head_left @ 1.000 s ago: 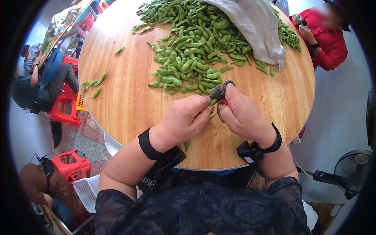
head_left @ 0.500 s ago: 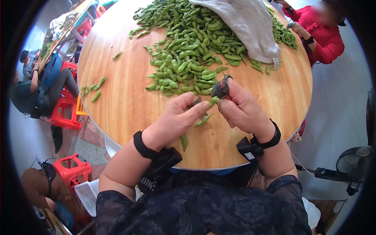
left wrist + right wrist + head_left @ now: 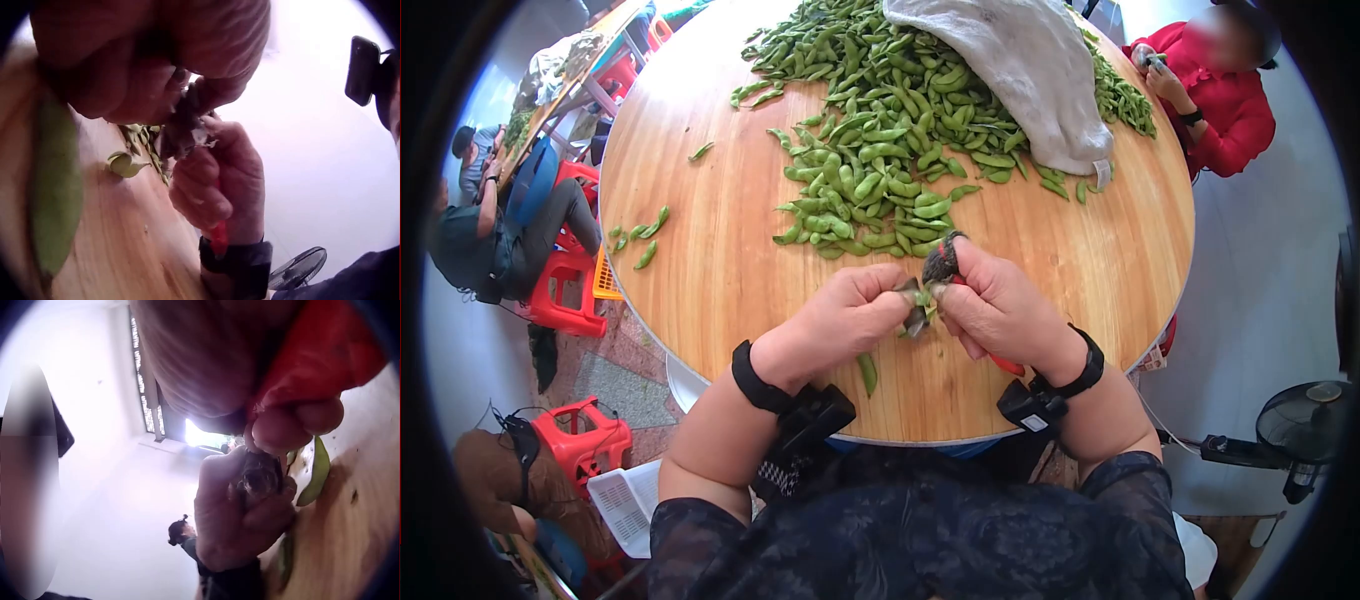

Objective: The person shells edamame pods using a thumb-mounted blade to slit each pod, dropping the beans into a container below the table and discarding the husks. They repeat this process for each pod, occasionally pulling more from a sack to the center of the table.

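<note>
My left hand (image 3: 897, 300) pinches a green soybean pod (image 3: 916, 308) just above the round wooden table (image 3: 720, 260). My right hand (image 3: 952, 290) grips a red-handled cutting tool (image 3: 1006, 365), and the tool's dark wrapped tip (image 3: 940, 262) meets the pod. The two hands touch at the fingertips. In the left wrist view the right hand (image 3: 219, 181) curls round the red handle (image 3: 219, 239). In the right wrist view the left hand (image 3: 240, 512) holds the pod end against the tool, with the red handle (image 3: 319, 356) in my palm.
A big heap of pods (image 3: 880, 130) lies beyond my hands, partly under a grey cloth sack (image 3: 1020, 70). One pod (image 3: 867, 372) lies by my left wrist, a few (image 3: 640, 235) at the left rim. A person in red (image 3: 1220, 90) sits far right; red stools (image 3: 565, 290) stand left.
Both hands have drawn a little nearer to me and lower. My left fingers, stretched half a second ago, are now curled round the pod at the tool's tip.
</note>
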Demonstrator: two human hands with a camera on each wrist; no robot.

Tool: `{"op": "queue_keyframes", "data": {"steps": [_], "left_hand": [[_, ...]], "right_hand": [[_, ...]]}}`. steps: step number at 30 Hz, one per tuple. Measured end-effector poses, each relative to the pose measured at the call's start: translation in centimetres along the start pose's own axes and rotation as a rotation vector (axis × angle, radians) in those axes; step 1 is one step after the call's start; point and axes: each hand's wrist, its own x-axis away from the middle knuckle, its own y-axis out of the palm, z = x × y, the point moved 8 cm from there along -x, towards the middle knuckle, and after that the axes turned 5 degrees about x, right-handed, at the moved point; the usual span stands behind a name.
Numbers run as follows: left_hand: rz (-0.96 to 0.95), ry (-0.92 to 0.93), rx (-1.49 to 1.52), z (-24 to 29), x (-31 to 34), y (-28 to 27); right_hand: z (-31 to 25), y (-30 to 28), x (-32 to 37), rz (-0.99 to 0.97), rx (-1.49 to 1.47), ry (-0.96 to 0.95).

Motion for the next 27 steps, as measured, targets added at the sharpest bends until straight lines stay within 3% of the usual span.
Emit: {"op": "queue_keyframes", "data": {"steps": [2, 3, 5, 9, 11, 12, 16, 19, 23, 25, 27], "left_hand": [[0.17, -0.096, 0.118, -0.6, 0.3, -1.4], [0.169, -0.092, 0.119, -0.6, 0.3, -1.5], [0.282, 0.002, 0.337, -0.1, 0.3, -3.0], [0.32, -0.009, 0.535, 0.2, 0.5, -3.5], [0.295, 0.009, 0.561, 0.1, 0.3, -3.7], [0.276, 0.021, 0.584, 0.1, 0.2, -3.8], [0.237, -0.019, 0.541, -0.3, 0.1, -3.2], [0.207, -0.023, 0.513, -0.7, 0.0, -2.8], [0.291, 0.17, 0.576, 0.4, 0.2, -3.8], [0.33, 0.266, 0.604, 0.8, 0.4, -4.2], [0.415, 0.287, 0.398, 1.3, 0.5, -4.2]], "right_hand": [[-0.8, -1.5, -0.1, 0.236, 0.338, -0.199], [-0.5, -1.7, -0.2, 0.238, 0.342, -0.2], [-1.8, 0.1, 0.4, 0.078, 0.781, -0.497], [-1.1, -0.6, -0.3, 0.038, 0.907, -0.359], [-2.3, -4.5, -0.6, 0.534, 0.803, -0.45], [-2.4, -5.2, -0.7, 0.644, 0.784, -0.456], [-2.8, -4.0, -2.0, 0.691, 1.018, -0.545], [-2.1, -5.1, -2.5, 0.651, 0.827, -0.47], [-2.7, -6.1, -0.6, 0.534, 0.6, -0.43], [-3.0, -5.1, 0.2, 0.318, 0.322, -0.346], [-3.5, -4.6, 0.8, 0.266, 0.31, -0.332]]}}
